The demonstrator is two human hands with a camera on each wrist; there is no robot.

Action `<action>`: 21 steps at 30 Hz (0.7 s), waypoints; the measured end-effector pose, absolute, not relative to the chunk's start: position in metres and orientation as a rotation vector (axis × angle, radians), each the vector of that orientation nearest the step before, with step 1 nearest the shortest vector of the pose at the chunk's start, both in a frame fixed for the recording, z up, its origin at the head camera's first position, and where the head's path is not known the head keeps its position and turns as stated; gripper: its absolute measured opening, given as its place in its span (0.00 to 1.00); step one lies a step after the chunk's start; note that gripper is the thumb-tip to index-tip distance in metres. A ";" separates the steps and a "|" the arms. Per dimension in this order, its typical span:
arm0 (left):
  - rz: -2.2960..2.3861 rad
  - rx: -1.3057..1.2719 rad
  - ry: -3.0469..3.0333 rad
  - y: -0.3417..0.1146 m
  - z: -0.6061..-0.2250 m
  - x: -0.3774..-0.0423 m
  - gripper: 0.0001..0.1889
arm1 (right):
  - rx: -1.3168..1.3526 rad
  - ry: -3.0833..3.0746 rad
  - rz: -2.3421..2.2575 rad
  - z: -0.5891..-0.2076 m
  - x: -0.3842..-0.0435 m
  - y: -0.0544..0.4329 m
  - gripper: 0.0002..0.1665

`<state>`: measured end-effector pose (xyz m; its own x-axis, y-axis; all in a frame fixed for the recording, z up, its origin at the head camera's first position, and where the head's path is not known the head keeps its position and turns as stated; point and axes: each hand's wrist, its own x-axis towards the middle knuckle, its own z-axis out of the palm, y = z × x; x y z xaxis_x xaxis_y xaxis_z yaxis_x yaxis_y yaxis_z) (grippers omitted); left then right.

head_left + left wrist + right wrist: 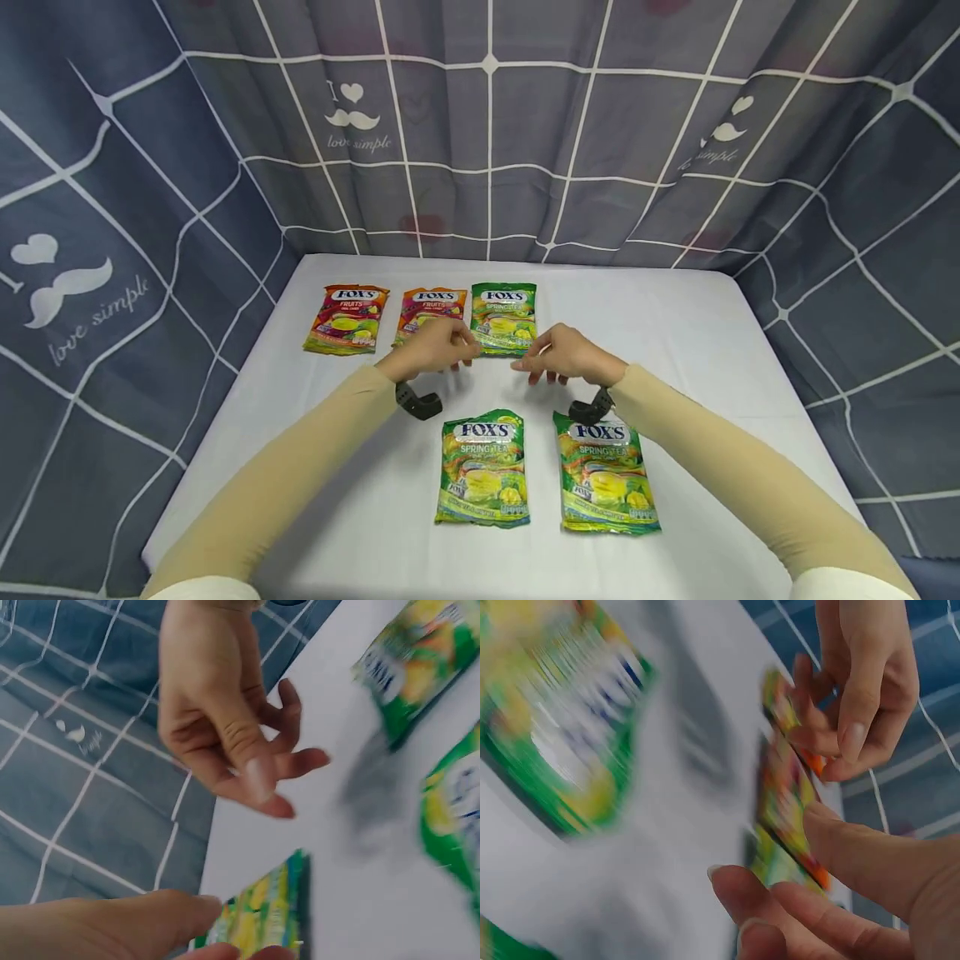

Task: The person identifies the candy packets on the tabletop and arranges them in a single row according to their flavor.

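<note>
In the head view, a green Fox's Spring Tea candy bag lies flat at the back of the table, printed side up. My left hand is over the table by its lower left corner, overlapping the lower part of a red Fox's Fruits candy bag. By the lower right corner is my right hand, fingers loosely bent. Both wrist views show a gap between thumb and fingers of each hand, with nothing held. The left wrist view has the green bag's edge just beyond the left fingertips.
Another red Fruits bag lies at the back left. Two more green Spring Tea bags lie nearer, one in the middle and one to the right, under the right wrist. Grey checked curtains surround the white-covered table.
</note>
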<state>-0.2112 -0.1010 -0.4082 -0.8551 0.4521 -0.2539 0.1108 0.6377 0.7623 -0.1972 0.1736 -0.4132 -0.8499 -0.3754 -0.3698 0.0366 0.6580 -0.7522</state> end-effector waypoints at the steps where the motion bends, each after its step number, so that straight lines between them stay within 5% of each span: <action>1: 1.084 0.454 2.409 -0.107 -0.409 -0.202 0.12 | -0.264 2.348 -1.102 -0.414 -0.185 0.172 0.22; 12: 1.037 0.349 2.237 -0.158 -0.448 -0.125 0.13 | -0.367 2.233 -1.219 -0.451 -0.085 0.171 0.16; 21: 1.205 0.335 2.046 -0.158 -0.477 -0.108 0.15 | -0.358 2.194 -1.331 -0.468 -0.073 0.161 0.16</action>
<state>-0.1082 -0.1585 -0.4770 -0.7020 0.5473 -0.4557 -0.1333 0.5276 0.8390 -0.0729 0.1610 -0.4679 -0.8170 -0.4853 -0.3115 0.0523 0.4756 -0.8781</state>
